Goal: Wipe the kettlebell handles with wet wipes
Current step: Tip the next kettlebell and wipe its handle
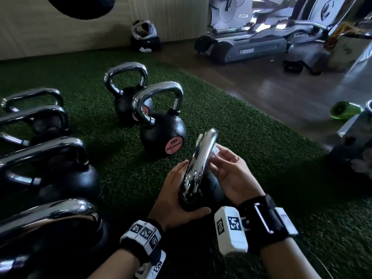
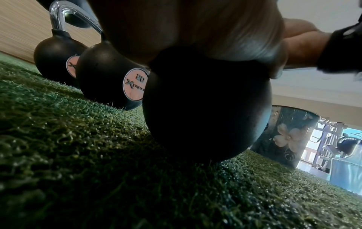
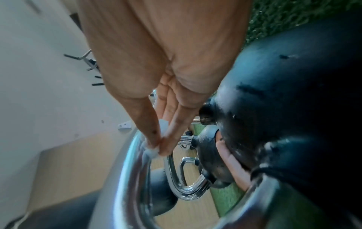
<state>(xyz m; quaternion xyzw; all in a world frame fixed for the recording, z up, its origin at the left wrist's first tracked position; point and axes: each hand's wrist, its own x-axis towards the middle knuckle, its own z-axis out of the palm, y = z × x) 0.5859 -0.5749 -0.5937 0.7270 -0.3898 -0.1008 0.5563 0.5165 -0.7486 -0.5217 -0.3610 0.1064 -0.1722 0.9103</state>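
Far left, on the green turf [image 1: 124, 162]: a row of black kettlebells [image 1: 66, 178] with chrome handles, partly out of frame. Farther back, centre-left: two more kettlebells, the nearer one [image 1: 162, 129] bearing a pink "20" label, the other [image 1: 128, 101] just behind it.

Centre foreground: the worked kettlebell [image 2: 205, 105] stands on the turf, its chrome handle [image 1: 198, 164] rising between the hands. Left hand [image 1: 177, 200], grip closed around the black body at the handle's base, thumb across the front. Right hand [image 1: 231, 174], grip pinching a white wet wipe [image 3: 154, 148] between thumb and fingertips, pressed against the handle's upper bend.

Right: wooden floor, grey exercise machines [image 1: 251, 41] along the back, a green bottle [image 1: 344, 112] lying near the right edge.
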